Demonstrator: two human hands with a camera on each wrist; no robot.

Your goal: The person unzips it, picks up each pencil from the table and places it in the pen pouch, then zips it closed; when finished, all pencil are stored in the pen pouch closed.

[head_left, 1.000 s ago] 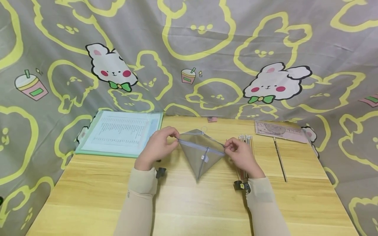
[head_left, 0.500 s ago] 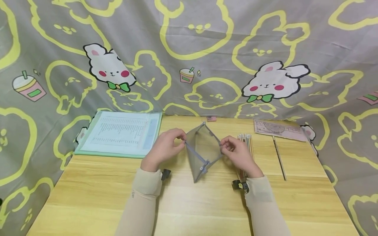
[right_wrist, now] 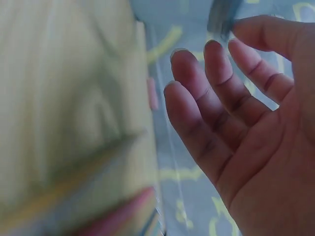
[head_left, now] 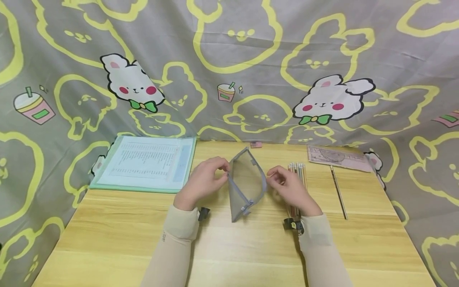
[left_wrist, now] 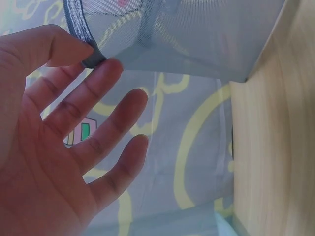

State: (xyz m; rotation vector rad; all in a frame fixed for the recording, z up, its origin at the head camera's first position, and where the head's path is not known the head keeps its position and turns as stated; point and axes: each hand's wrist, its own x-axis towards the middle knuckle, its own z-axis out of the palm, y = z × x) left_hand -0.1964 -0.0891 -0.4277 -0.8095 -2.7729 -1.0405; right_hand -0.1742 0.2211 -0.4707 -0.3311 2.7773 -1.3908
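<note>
A grey mesh zipper pouch point(head_left: 247, 179) stands upright between my hands, its bottom corner down near the table and its mouth spread apart. My left hand point(head_left: 206, 179) pinches the left rim between thumb and fingertips. The left wrist view shows the dark zipper edge point(left_wrist: 81, 32) at those tips, with the other fingers spread. On the opposite rim my right hand point(head_left: 289, 187) holds the edge with thumb and fingertip; the strip point(right_wrist: 224, 19) there is blurred in the right wrist view. Its remaining fingers are loosely bent. No contents show inside the pouch.
Several pencils point(head_left: 297, 171) lie bundled beside and partly under my right hand. A single dark pencil point(head_left: 338, 193) lies farther right, below a pinkish banknote-print case point(head_left: 338, 158). A green-edged folder point(head_left: 143, 163) with a printed sheet is at left. A small pink eraser-like piece point(head_left: 256, 145) sits near the curtain.
The pouch mouth has been pulled wide, from nearly flat to a broad opening. My left hand has moved right and my right hand slightly left, bringing them closer together.
</note>
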